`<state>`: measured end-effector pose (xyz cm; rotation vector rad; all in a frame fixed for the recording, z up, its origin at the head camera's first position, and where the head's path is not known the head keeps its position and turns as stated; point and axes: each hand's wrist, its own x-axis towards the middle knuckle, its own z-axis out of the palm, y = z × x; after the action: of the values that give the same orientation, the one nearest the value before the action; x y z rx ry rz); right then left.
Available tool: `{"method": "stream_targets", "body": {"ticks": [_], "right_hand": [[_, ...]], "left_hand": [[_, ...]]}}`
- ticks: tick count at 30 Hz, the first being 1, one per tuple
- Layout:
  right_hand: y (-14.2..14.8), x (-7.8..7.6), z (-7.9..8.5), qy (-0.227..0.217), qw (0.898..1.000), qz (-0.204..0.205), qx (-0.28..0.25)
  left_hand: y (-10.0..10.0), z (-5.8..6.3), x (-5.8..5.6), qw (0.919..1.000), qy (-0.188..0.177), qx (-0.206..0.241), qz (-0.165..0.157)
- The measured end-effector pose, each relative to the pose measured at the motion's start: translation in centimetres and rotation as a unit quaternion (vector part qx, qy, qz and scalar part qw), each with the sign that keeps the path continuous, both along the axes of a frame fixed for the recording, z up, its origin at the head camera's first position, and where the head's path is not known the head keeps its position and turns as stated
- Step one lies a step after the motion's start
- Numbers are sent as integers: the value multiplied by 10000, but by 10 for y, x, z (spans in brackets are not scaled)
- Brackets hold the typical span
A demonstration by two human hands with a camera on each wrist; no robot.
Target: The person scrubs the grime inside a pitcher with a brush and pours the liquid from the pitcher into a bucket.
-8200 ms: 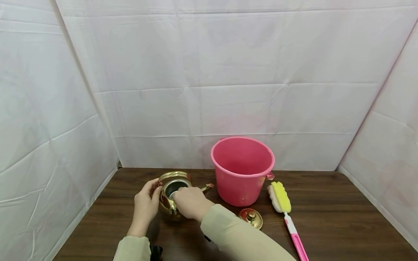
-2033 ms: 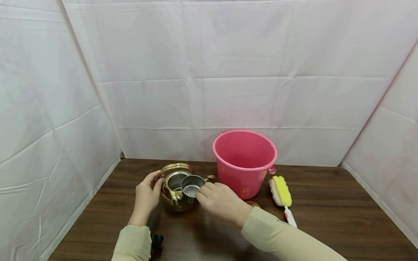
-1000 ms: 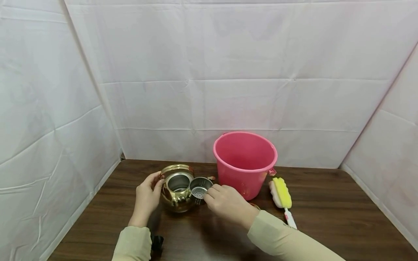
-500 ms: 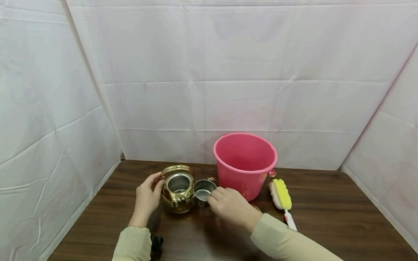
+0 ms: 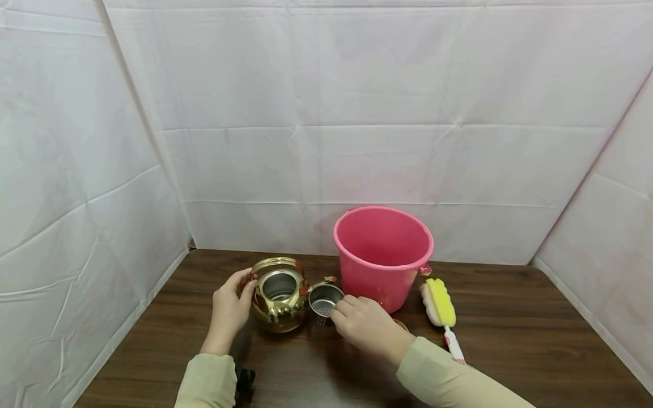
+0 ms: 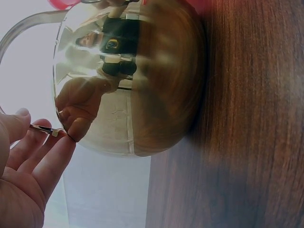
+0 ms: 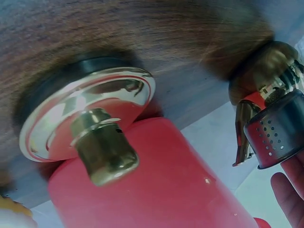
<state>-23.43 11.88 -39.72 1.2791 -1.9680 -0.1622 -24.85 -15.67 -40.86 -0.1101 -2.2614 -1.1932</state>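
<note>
The left hand [image 5: 229, 309] pinched the arched handle [image 5: 278, 261] of a round, mirror-gold kettle [image 5: 278, 318] on the wood-grained table [image 5: 515, 340], while the right hand [image 5: 364, 326] pinched a perforated metal strainer [image 5: 325, 304] beside the spout [image 5: 329, 280].

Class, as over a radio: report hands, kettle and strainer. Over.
Left hand gripping kettle handle. Right hand holding strainer outside kettle. Opening unblocked; pink bucket close by.

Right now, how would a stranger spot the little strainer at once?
Find the pink bucket. Left of its base, in the head view, the right hand holds the strainer beside the golden teapot. Unlike both, it is a silver cup pierced with holes.
</note>
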Motion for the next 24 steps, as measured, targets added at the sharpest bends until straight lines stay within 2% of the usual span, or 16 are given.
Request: {"method": "stream_targets", "body": {"ticks": [13,24], "right_hand": [[7,1,-9,-103,9996,-241,133],[14,0,-19,-119,9996,-271,40]], "left_hand": [[-1,0,0,9997,-230,23,-8],[0,0,1,9999,-120,0,-13]]}}
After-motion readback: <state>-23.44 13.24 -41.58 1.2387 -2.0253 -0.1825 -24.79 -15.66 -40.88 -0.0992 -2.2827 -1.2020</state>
